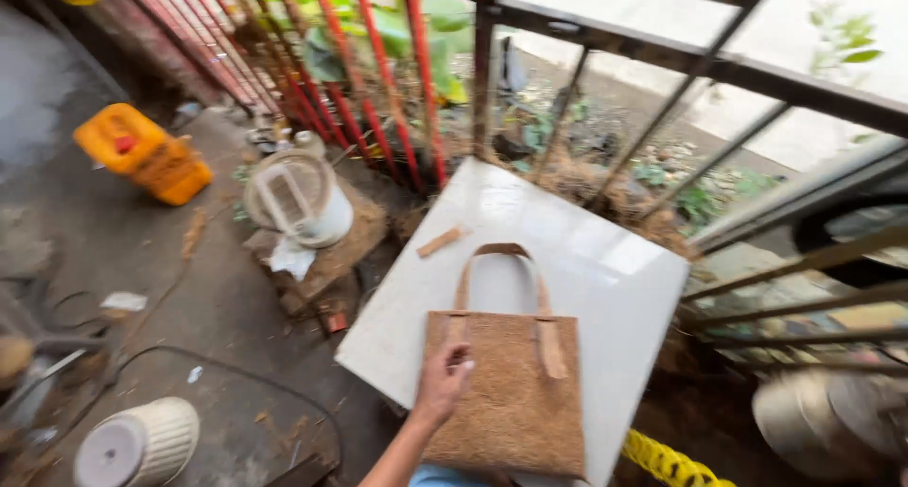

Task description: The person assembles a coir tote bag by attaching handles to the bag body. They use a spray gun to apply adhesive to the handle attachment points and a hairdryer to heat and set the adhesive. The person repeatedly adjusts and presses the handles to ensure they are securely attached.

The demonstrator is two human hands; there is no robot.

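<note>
I see my left hand (443, 381) lying flat, fingers together, on the bag (506, 392), its handle (501, 269) pointing away across the bench (605, 260).

Left hand (445, 378) flat on brown fibre bag (511, 392) atop white slab (577, 260) beside red railing (378, 71).

One fibre bag (506, 392), one white slab (577, 260), two white pots (301, 199) — one orange canister (142, 153), one hand (443, 383)

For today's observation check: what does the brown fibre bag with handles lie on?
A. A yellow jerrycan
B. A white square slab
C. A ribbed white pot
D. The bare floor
B: the brown fibre bag, touched by one hand, lies flat on the white square slab.
</note>
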